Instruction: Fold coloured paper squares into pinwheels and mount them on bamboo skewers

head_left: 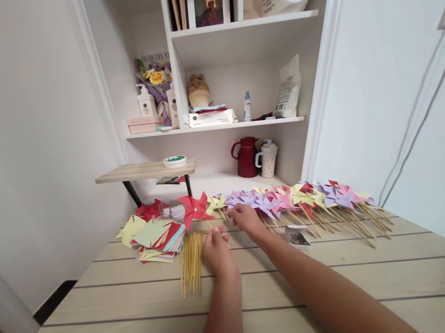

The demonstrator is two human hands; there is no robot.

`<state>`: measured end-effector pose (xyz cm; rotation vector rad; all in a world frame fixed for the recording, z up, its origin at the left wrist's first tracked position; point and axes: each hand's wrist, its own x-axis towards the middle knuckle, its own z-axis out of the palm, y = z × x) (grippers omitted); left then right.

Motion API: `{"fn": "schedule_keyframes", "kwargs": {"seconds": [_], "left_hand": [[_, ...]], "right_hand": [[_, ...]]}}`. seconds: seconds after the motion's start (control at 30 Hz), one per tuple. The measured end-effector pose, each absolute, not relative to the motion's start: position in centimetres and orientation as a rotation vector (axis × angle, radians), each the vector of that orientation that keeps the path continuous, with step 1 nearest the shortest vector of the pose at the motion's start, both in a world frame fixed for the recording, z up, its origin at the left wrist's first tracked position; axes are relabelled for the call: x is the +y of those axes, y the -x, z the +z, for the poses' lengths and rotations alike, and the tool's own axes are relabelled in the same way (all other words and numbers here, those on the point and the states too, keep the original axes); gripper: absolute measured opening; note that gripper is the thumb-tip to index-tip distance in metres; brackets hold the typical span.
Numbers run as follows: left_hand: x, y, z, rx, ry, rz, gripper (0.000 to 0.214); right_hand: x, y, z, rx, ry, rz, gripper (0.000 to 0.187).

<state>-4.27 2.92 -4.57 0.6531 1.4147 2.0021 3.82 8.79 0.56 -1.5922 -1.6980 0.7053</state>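
Observation:
My left hand (218,252) rests on the wooden table (145,319) beside a bundle of thin bamboo sticks (191,261), its fingers curled around something I cannot make out, near a stick end. My right hand (246,218) reaches farther forward, fingers bent in a pinch by the stem of a red paper pinwheel (194,209). A long row of finished pinwheels (295,200) in purple, pink, yellow and red lies to the right, sticks pointing toward me. A stack of coloured paper squares (155,238) lies to the left.
A small clear packet (296,235) lies on the table right of my right arm. Behind the table stand white shelves (216,128) with bottles, a red jug (246,157) and a mug. A low wooden bench (145,171) is at the left. Cables hang on the right wall.

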Motion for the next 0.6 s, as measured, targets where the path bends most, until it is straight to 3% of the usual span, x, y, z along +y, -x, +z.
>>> {"fn": "schedule_keyframes", "kwargs": {"seconds": [0.4, 0.6], "left_hand": [[1.8, 3.7, -3.2, 0.934, -0.665, 1.785, 0.042], [1.6, 3.6, -2.9, 0.972, -0.768, 1.736, 0.046]], "right_hand": [[1.8, -7.3, -0.3, -1.533, 1.128, 1.357, 0.013], [1.8, -6.8, -0.6, -1.416, 1.128, 1.354, 0.014]]}}
